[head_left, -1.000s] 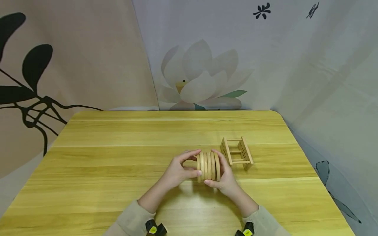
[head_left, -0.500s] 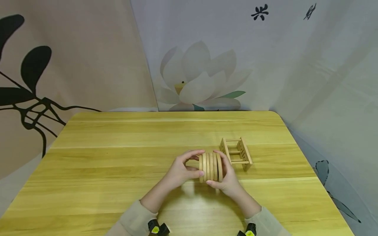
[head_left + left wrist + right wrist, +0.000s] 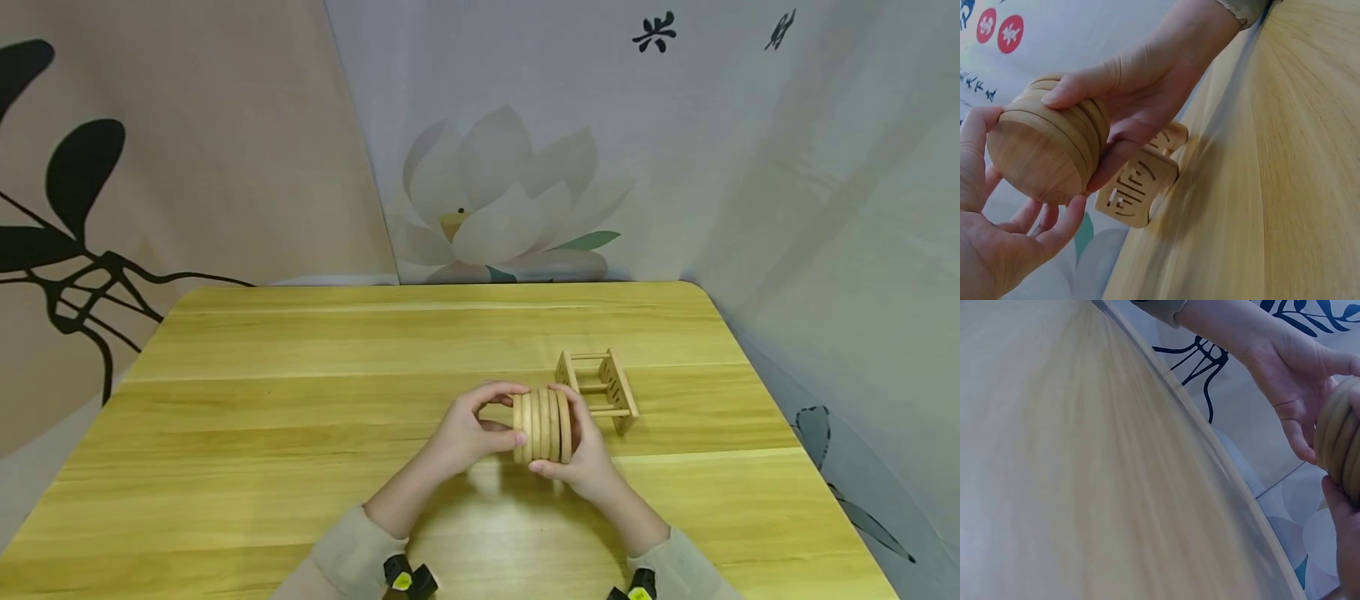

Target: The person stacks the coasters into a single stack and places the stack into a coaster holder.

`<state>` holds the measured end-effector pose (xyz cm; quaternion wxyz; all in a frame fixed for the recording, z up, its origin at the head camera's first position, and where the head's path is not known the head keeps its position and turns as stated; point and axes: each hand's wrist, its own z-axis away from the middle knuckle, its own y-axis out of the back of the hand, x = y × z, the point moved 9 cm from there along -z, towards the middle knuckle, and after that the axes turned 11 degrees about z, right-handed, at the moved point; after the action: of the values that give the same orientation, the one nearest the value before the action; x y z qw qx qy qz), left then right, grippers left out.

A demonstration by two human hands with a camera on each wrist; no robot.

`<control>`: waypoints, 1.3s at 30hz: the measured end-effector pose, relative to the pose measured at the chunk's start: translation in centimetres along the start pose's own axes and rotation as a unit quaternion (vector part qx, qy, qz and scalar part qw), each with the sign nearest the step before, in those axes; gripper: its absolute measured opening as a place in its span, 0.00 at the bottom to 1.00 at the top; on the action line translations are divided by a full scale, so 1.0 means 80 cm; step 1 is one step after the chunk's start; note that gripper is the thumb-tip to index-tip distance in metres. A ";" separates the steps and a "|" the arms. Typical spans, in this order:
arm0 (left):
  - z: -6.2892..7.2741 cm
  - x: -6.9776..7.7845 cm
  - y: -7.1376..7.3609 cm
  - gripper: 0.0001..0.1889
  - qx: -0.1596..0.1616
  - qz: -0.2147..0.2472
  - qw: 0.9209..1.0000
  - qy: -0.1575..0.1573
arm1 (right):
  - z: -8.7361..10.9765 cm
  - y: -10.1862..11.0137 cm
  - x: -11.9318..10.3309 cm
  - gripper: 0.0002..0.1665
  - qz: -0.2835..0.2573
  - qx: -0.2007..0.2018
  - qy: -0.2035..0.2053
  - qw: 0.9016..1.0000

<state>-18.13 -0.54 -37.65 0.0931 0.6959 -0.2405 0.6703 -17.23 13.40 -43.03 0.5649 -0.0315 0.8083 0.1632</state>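
A stack of several round wooden coasters point(image 3: 542, 427) is held on edge between both hands above the table. My left hand point(image 3: 471, 427) grips the stack's left end by the rim, thumb at the front and fingers behind. My right hand point(image 3: 583, 446) grips the right end, its thumb under the near edge and fingers over the top. In the left wrist view the flat face of the end coaster point(image 3: 1038, 162) shows plain wood grain. Just beyond the right hand stands a wooden coaster rack point(image 3: 618, 392), with cut-out slots in its side panels and thin rods joining them.
The light wooden table point(image 3: 300, 400) reaches to a printed curtain point(image 3: 510, 167) at the back, with a lotus and dark leaf shapes. Each wrist wears a small black camera point(image 3: 408, 577) over the sleeve.
Both hands have shifted slightly to the right with the coaster stack, nearer the rack. Their grip looks the same, and the rack stays in place.
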 end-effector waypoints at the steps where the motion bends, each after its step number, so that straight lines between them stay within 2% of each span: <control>1: 0.000 0.000 -0.001 0.27 0.000 -0.001 1.000 0.000 | 0.000 0.000 0.000 0.58 0.000 -0.001 -0.001 1.000; 7: -0.004 -0.003 -0.004 0.27 -0.004 -0.007 1.000 0.003 | 0.002 0.003 0.001 0.61 -0.005 -0.001 -0.002 1.000; 15: -0.018 -0.035 0.002 0.30 -0.004 -0.009 1.000 -0.008 | 0.002 0.010 0.000 0.61 0.007 0.005 0.010 1.000; 26: -0.033 -0.026 -0.007 0.29 -0.015 -0.022 0.999 -0.041 | -0.001 0.029 -0.008 0.62 0.038 0.029 0.024 0.999; 31: -0.040 -0.024 -0.012 0.28 -0.019 -0.031 0.998 -0.044 | -0.004 0.035 -0.009 0.62 0.030 0.031 0.034 0.998; 39: -0.051 -0.017 -0.022 0.28 -0.025 -0.037 0.998 -0.051 | -0.007 0.048 -0.015 0.62 0.018 0.031 0.029 0.999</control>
<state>-20.96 3.11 -38.29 0.1224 0.7351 -0.2356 0.6238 -18.23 16.68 -40.90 0.5387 -0.0037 0.8295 0.1473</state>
